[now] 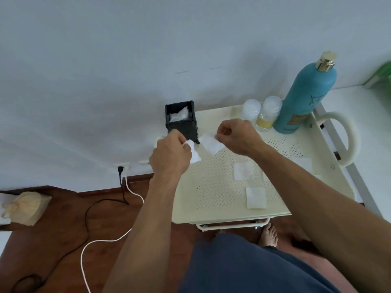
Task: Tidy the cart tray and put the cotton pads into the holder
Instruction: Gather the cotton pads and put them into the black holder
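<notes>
A black square holder [182, 121] stands at the far left corner of the cream perforated cart tray [211, 197], with white pads inside it. My left hand [169, 157] is shut on a crumpled white cotton pad [195, 154] just in front of the holder. My right hand [234, 136] pinches the corner of a flat square cotton pad [212, 144] that hangs above the tray. Other cotton pads lie loose on the tray: one near the middle [243, 170], one near the front edge [256, 197], and one at the right rim [303, 163].
A tall teal bottle with a gold cap [306, 96] and two small clear-capped bottles [268, 115] stand at the tray's far right. A cream handle [347, 138] loops off the right side. White and black cables [101, 240] trail over the wooden floor at the left.
</notes>
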